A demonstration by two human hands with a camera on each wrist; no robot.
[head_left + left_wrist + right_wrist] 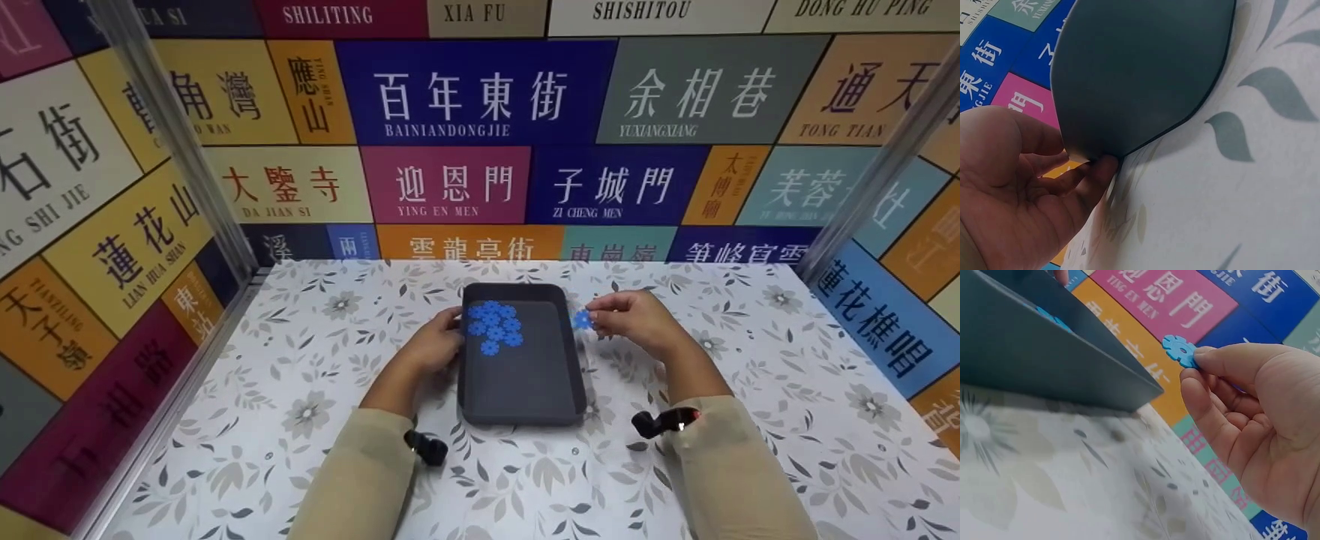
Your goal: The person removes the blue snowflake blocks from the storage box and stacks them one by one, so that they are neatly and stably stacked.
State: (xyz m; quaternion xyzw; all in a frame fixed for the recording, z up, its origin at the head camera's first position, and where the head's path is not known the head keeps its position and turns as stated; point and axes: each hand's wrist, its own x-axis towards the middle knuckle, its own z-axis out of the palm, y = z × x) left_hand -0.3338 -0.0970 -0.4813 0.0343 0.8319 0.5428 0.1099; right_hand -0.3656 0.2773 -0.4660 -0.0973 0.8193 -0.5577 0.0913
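A dark grey rectangular tray [521, 390] lies lengthwise on the table, with several blue notched plastic discs [495, 328] bunched toward its far left end. My left hand [433, 345] holds the tray's left side near the far corner. In the left wrist view its fingertips [1107, 164] are tucked at the tray's lower edge. Just beyond the right wall, my right hand [637, 321] pinches one blue notched disc [1178, 351] between thumb and fingers. From the right wrist camera, the tray's wall [1044, 365] hides most of the discs inside.
A white cloth with grey leaves and flowers covers the table [300, 465]. Panels printed with street names [480, 97] stand behind and at both sides, with upright posts [187, 150] at the corners. Each sleeve carries a small black camera [427, 448].
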